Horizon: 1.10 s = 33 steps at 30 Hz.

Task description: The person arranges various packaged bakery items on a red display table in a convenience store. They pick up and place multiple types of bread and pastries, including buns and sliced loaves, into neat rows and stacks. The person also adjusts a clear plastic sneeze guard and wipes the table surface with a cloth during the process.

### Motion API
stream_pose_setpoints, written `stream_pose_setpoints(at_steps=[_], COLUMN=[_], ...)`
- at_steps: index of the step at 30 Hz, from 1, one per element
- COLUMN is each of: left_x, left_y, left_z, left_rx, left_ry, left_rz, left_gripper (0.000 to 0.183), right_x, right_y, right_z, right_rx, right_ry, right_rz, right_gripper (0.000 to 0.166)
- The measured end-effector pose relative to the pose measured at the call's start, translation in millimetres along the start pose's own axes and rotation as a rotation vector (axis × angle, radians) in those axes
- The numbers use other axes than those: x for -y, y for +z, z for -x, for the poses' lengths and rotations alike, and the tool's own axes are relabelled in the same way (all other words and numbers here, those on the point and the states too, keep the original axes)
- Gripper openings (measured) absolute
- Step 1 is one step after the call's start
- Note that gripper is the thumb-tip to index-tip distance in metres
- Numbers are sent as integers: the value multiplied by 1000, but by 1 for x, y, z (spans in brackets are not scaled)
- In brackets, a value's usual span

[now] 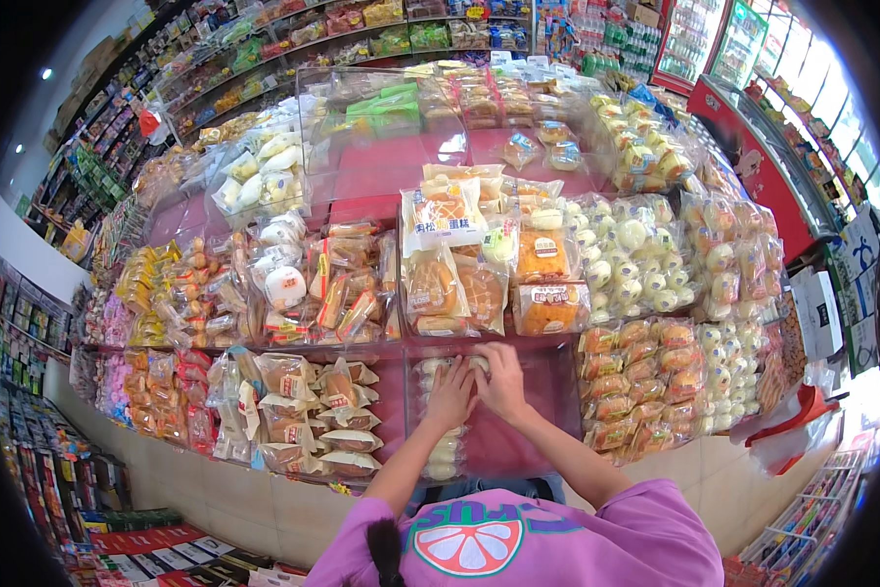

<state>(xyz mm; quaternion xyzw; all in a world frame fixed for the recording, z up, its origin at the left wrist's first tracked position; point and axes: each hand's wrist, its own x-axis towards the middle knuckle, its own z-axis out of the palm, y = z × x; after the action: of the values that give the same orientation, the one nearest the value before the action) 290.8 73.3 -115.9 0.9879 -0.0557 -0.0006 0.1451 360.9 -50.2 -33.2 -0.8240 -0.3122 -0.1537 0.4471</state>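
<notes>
A column of individually wrapped pale buns (443,449) runs along the left side of a dark red display compartment (531,425) in front of me. My left hand (451,394) lies palm down over the column, its fingers pointing away from me and slightly apart. Close beside it, my right hand (502,381) bends its fingers around a small wrapped bun (478,362) at the far end, near the compartment's back wall. That bun is mostly hidden by the fingers. The buns directly beneath my left palm are also covered.
Left of the divider are packs of brown bread (348,418); to the right, rows of wrapped golden buns (638,381). Bagged cakes (440,282) stand behind on a raised tier. Clear plastic panels (381,132) rise farther back. A red and clear plastic bag (795,425) hangs at right.
</notes>
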Motion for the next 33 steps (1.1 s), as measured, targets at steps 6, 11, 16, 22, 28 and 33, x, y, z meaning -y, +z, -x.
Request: stream_pose_setpoints(at_steps=[6, 11, 16, 22, 28, 33], left_x=[-5, -13, -45, -94, -84, -100], left_y=[-5, -21, -70, -151, -111, -102], left_z=[-1, 1, -8, -15, 8, 20], left_rx=[23, -70, -257, -326, -25, 109], left_ry=[19, 17, -30, -31, -115, -125], left_rz=[-34, 43, 957, 2098, 1449, 1839], left_gripper=[60, 61, 66, 63, 41, 32], right_x=[4, -6, 18, 62, 52, 45], right_y=[-64, -60, -89, -84, -128, -130], right_z=[-166, -215, -172, -29, 44, 72], right_rx=[-411, -13, -399, -367, -71, -84], right_ry=[70, 381, 263, 428, 543, 572], right_rz=[334, 381, -148, -568, -505, -400], right_gripper=[55, 52, 29, 26, 38, 28])
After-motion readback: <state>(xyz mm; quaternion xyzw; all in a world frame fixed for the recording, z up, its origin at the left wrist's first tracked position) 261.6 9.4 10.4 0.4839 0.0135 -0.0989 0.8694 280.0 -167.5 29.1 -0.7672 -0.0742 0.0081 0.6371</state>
